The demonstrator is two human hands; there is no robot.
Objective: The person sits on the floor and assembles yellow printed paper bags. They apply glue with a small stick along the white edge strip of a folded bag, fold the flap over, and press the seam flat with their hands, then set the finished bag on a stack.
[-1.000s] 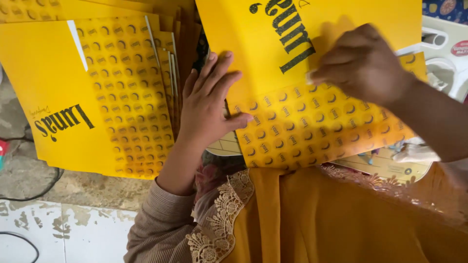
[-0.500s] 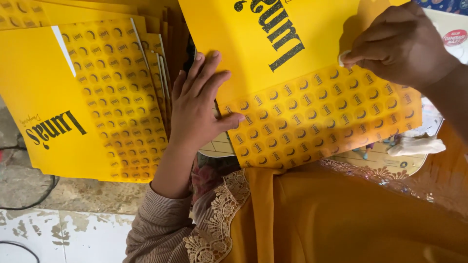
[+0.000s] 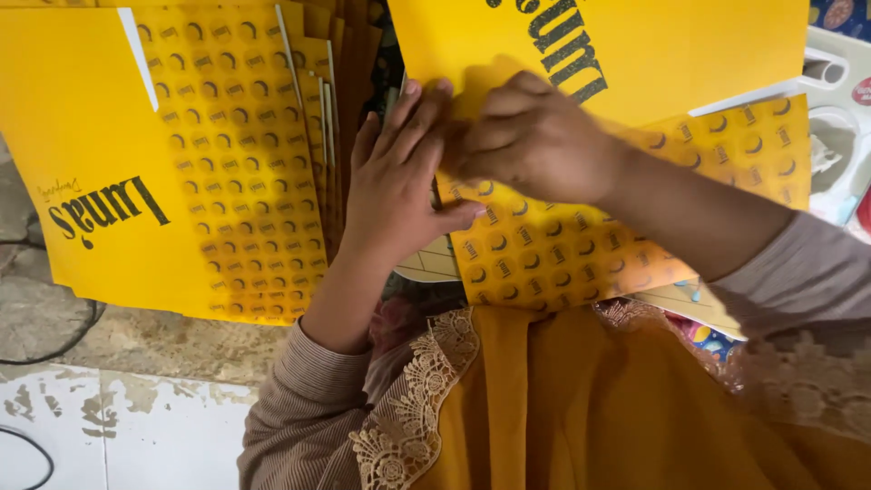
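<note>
Yellow printed card sheet point(image 3: 635, 118), flat, w/ black lettering up top and a panel of small dark round marks lower down, lies across the lap right under the head cam, upper right of centre. Both hands are on it near its left edge. Left hand point(image 3: 399, 181): fingers spread, palm pressing flat, grip released, nothing clasped. Right hand point(image 3: 535, 136): knuckles bent, fingertips bunched at the edge where the plain part meets the dotted panel; looks like a pinch on a fold or flap but the fingertips are hidden, so can't tell for sure what's clenched. Stack of matching yellow printed sheets point(image 3: 181, 163) sits to the left on the rough floor point(image 3: 136, 336), fanned edges showing, well apart from the right hand, just beside the left. Mustard cloth w/ lace trim point(image 3: 544, 399) below. To do it well imo: keep the left palm flat as anchor, run the right fingertips along the crease line, keep edges squared.
</note>
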